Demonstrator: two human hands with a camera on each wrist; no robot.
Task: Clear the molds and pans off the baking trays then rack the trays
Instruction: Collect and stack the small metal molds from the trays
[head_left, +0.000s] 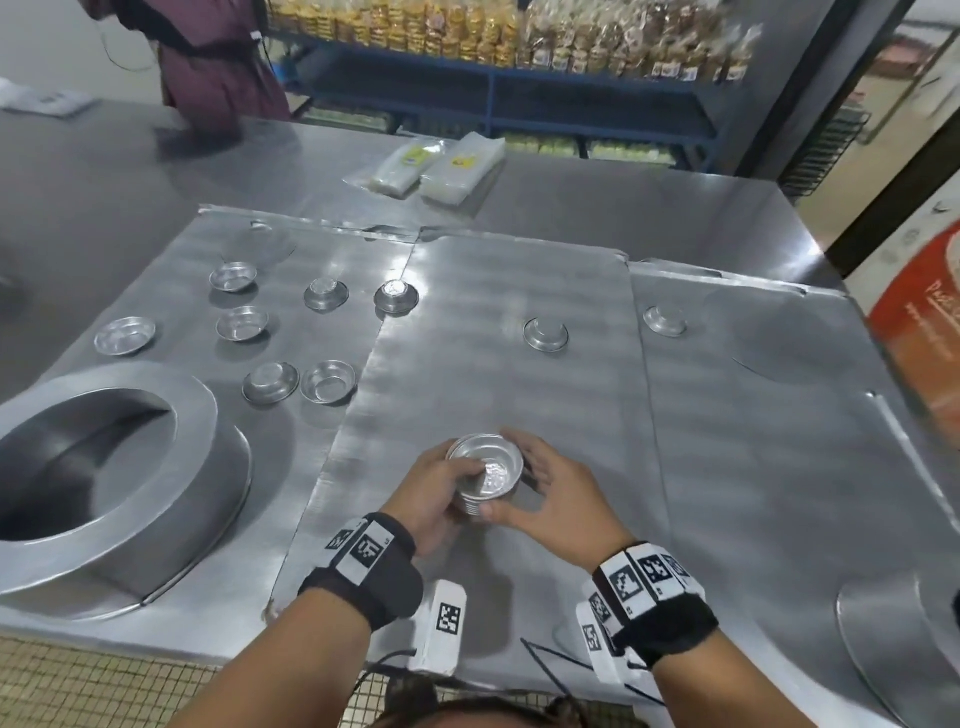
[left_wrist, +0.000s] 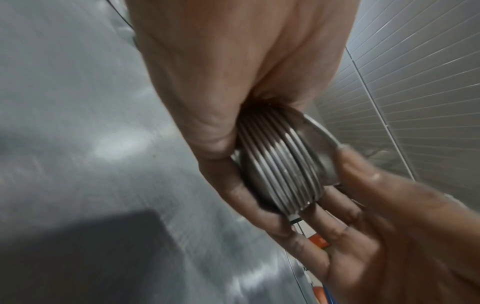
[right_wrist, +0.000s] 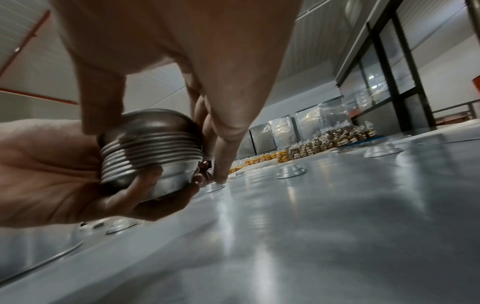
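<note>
Three steel baking trays lie side by side: left tray (head_left: 343, 249), middle tray (head_left: 493, 291), right tray (head_left: 753, 395). Over the middle tray's near part, both hands hold a stack of nested small round molds (head_left: 485, 475) (left_wrist: 285, 164) (right_wrist: 150, 152). My left hand (head_left: 436, 493) (right_wrist: 52, 174) cups the stack from below. My right hand (head_left: 561, 493) (right_wrist: 207, 61) pinches its top mold between thumb and fingers. Several loose molds (head_left: 242, 323) and a large ring pan (head_left: 208, 415) sit on the left tray. One inverted mold (head_left: 545, 334) is on the middle tray, another (head_left: 665, 319) on the right tray.
A round pan (head_left: 883, 623) sits at the right tray's near corner. Plastic packs (head_left: 441, 166) lie on the table behind the trays. A person in maroon (head_left: 218, 67) stands at the far side. Shelves of packaged goods (head_left: 493, 31) line the back; an orange box (head_left: 924, 322) stands right.
</note>
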